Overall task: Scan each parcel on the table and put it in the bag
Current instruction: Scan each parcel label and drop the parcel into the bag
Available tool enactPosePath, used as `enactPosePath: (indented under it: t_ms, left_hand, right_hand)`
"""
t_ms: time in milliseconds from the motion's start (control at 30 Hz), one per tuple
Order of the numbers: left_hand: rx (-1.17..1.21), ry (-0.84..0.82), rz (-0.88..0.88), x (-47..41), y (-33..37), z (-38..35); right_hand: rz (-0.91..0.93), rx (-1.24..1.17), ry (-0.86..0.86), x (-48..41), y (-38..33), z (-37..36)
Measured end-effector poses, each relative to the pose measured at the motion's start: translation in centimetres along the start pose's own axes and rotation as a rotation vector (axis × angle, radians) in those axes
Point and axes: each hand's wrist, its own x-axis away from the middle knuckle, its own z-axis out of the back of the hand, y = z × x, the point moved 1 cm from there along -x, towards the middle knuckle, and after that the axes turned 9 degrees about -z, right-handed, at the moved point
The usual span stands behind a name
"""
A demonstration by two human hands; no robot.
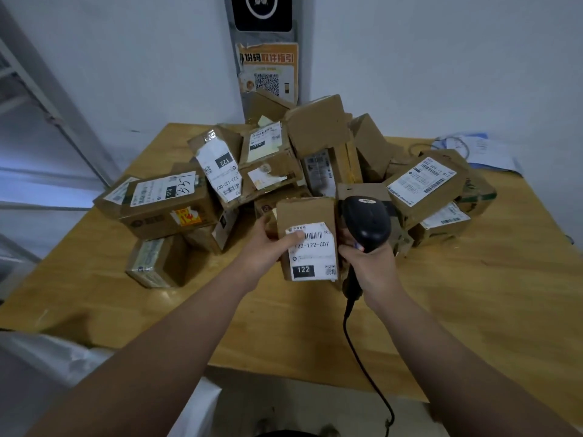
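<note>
Left fingers (294, 239) clasp boxy cardboard parcel (307, 212); right hand (375, 263) grips glossy scanner (366, 219).

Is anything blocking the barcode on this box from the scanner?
Yes. The thumb of the left hand covers the left end of the barcode on the parcel. Nothing else lies between it and the barcode scanner in the right hand.

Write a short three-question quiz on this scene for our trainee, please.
1. True or false: the right hand holds the scanner.
2. What partly covers the barcode on the parcel in the left hand? A thumb; B scanner; C tape.
3. Fill in: the black box on that parcel's label reads ___.
Key: 1 true; 2 A; 3 122.
</note>
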Motion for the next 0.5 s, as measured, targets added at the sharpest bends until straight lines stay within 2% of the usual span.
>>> enactPosePath:
  t_ms: [100,233,367,500]
  left_hand:
    - [-0.015,-0.127,0.02,0.4,0.6,0.4]
    - [-0.023,-0.119,-0.005,0.8,0.4,0.9]
    - [-0.052,-0.162,-0.031,1.3,0.8,0.9]
    - [-0.058,-0.203,-0.05,1.7,1.0,1.3]
  right_hand:
    - [0.036,-0.072,-0.027,0.5,-0.5,0.0]
    - [0.099,-0.06,-0.104,1.3,-0.9,-0.2]
    - [0.131,0.028,0.0,1.6,-0.8,-1.0]
    - [0.109,-0.014,0.071,1.7,-1.0,-1.3]
